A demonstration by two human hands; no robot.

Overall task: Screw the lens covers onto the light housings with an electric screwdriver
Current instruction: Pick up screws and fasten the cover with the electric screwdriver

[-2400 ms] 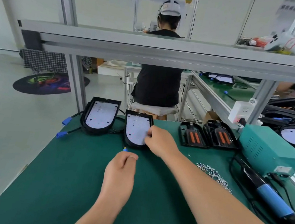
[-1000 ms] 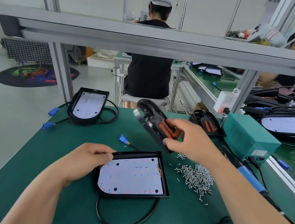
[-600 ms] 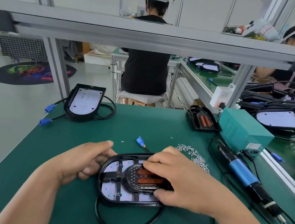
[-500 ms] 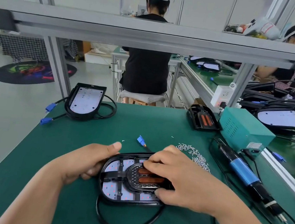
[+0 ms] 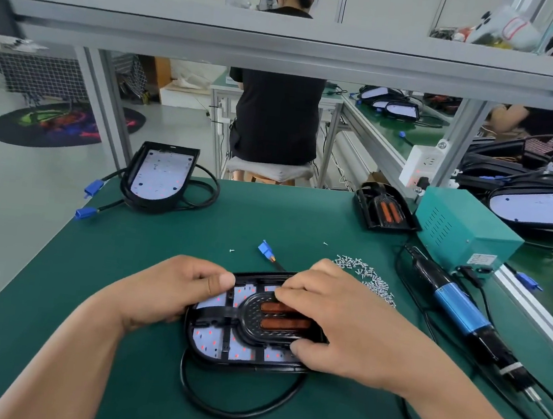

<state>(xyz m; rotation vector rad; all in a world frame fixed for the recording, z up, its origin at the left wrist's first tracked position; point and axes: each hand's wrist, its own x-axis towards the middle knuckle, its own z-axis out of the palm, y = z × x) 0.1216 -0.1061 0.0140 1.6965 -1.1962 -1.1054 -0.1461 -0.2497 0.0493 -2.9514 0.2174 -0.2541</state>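
1. Green matting [image 5: 158, 264] covers the bench across the lower frame of the head view, under a grey aluminium beam [image 5: 286, 48] running along the top. Beyond the beam, at upper centre, a person in a black shirt [image 5: 275, 116] sits with their back to me.
2. At lower centre the light housing [image 5: 218, 347] lies flat on the matting, its LED board facing up, and the lens cover [image 5: 275, 326] sits on top of it, a black grille with two orange bars.
3. I see my left hand [image 5: 169, 290] gripping the housing's left end, fingers curled and the thumb pressed on the upper rim.
4. My right hand [image 5: 351, 324] is clamped on the lens cover, fingers over its far edge and the thumb against its near edge.
5. Below the housing, a black cable [image 5: 232, 407] loops on the matting, and a blue connector [image 5: 265, 248] lies just above the hands.
6. A pile of screws [image 5: 367, 275] lies just beside my right hand, towards the right.
7. At the right the electric screwdriver [image 5: 460, 309] lies untouched on the bench, near a teal power box [image 5: 462, 230].
8. Upper left, a second housing [image 5: 161, 175] rests on its coiled lead; at upper right a spare lens cover [image 5: 383, 209] stands beside the teal box.
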